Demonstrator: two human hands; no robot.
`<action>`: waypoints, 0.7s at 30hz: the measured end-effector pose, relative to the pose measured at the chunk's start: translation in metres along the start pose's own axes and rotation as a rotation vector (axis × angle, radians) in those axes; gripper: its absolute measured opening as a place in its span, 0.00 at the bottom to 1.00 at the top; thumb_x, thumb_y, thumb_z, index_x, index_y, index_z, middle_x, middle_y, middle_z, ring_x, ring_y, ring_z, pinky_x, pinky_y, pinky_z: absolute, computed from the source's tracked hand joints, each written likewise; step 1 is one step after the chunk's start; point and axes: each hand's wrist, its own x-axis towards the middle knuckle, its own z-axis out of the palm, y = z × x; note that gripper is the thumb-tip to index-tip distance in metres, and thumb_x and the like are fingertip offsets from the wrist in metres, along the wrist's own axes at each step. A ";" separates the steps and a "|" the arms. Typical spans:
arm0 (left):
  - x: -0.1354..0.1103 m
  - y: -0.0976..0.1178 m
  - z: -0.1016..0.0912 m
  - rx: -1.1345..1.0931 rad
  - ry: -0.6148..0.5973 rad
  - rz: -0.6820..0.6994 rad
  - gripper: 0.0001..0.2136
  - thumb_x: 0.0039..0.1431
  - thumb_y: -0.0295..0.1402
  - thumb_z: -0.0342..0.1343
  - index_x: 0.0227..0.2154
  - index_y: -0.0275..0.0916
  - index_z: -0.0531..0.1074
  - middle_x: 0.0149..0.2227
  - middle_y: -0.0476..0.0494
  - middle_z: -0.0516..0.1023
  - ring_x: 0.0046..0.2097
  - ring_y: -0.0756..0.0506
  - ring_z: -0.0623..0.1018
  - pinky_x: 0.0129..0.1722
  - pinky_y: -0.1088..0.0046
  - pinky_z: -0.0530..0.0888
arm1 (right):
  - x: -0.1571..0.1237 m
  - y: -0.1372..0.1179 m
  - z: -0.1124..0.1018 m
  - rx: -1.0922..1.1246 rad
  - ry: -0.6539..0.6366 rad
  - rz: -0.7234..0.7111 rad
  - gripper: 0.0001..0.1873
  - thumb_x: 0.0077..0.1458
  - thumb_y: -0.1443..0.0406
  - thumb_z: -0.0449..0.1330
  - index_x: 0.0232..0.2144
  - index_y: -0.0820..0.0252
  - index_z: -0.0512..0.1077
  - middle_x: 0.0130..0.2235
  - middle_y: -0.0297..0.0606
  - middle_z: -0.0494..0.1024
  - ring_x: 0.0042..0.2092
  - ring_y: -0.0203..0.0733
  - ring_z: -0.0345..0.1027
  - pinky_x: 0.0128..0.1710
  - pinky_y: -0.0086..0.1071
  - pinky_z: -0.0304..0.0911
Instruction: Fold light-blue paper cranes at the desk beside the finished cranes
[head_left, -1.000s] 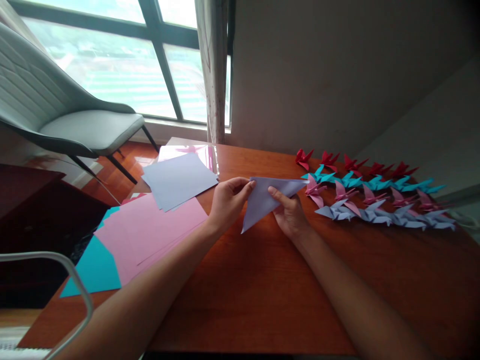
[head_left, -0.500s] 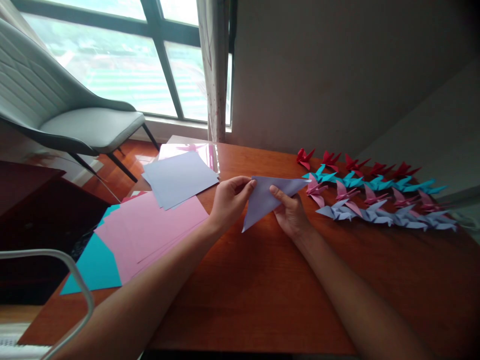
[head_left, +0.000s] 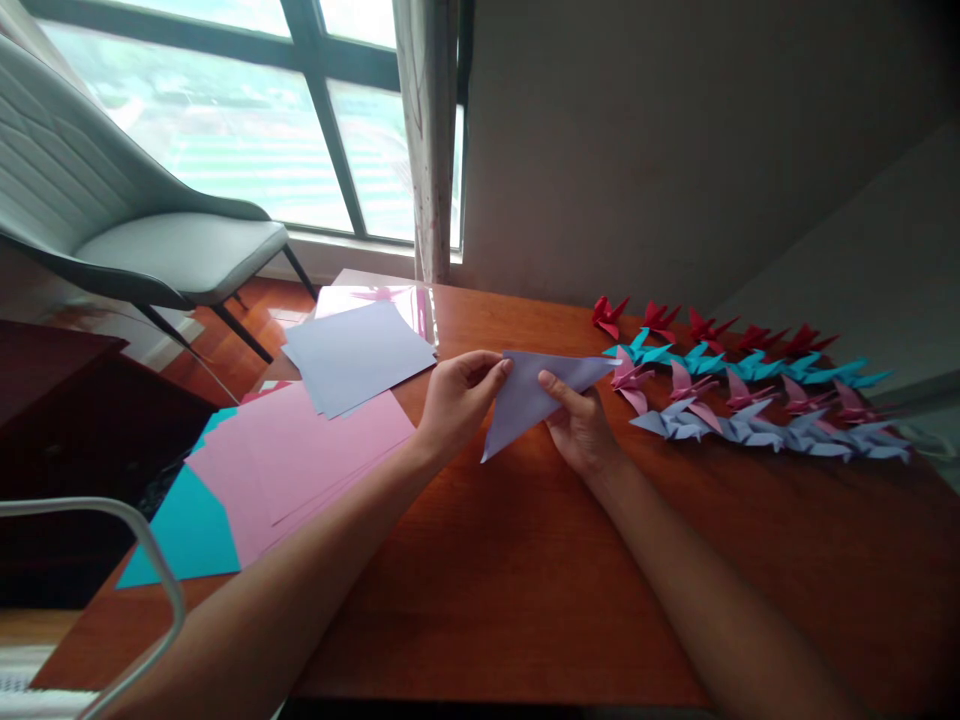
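Observation:
A pale lavender sheet of paper (head_left: 517, 395), folded into a triangle, is held up above the wooden table. My left hand (head_left: 463, 395) pinches its upper left corner between thumb and fingers. My right hand (head_left: 581, 415) grips the paper nearer its right side, thumb flat on the front face and fingers hidden behind. One point of the triangle hangs down to the lower left, and another reaches right toward the nearest pink crane (head_left: 631, 380).
Rows of folded paper cranes in red (head_left: 705, 328), turquoise (head_left: 701, 358), pink and lavender (head_left: 750, 428) stand at the right. Lavender sheets (head_left: 360, 355), pink sheets (head_left: 300, 460) and turquoise paper (head_left: 187, 535) lie at the left. A grey chair (head_left: 180, 250) stands by the window.
Both hands keep the same grip on the folded paper. The whole view has shifted very slightly; nothing else has visibly moved.

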 end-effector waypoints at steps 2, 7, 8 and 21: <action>0.000 0.000 0.000 -0.006 0.000 -0.003 0.11 0.57 0.39 0.62 0.28 0.36 0.78 0.27 0.47 0.77 0.29 0.50 0.72 0.29 0.76 0.68 | 0.000 -0.001 0.001 0.006 0.000 0.001 0.13 0.40 0.66 0.74 0.32 0.57 0.78 0.37 0.31 0.83 0.42 0.42 0.76 0.47 0.36 0.70; 0.000 0.000 0.000 -0.007 0.005 0.005 0.11 0.56 0.39 0.62 0.27 0.36 0.78 0.27 0.48 0.77 0.30 0.50 0.72 0.29 0.76 0.68 | 0.000 -0.001 0.002 0.021 -0.009 0.000 0.13 0.40 0.66 0.73 0.31 0.57 0.78 0.36 0.31 0.83 0.41 0.41 0.76 0.47 0.34 0.70; 0.000 0.000 0.000 -0.002 0.007 0.007 0.11 0.56 0.39 0.62 0.27 0.36 0.77 0.26 0.48 0.76 0.29 0.50 0.72 0.29 0.76 0.68 | 0.000 -0.001 0.002 0.023 -0.014 -0.002 0.13 0.40 0.66 0.73 0.31 0.57 0.78 0.36 0.31 0.83 0.41 0.41 0.76 0.47 0.34 0.70; 0.001 -0.002 -0.001 0.035 0.007 0.033 0.11 0.57 0.39 0.62 0.27 0.35 0.77 0.25 0.48 0.74 0.28 0.51 0.70 0.28 0.76 0.66 | 0.002 0.003 0.000 0.035 -0.016 -0.020 0.13 0.40 0.66 0.74 0.31 0.57 0.79 0.37 0.31 0.84 0.41 0.41 0.76 0.45 0.34 0.71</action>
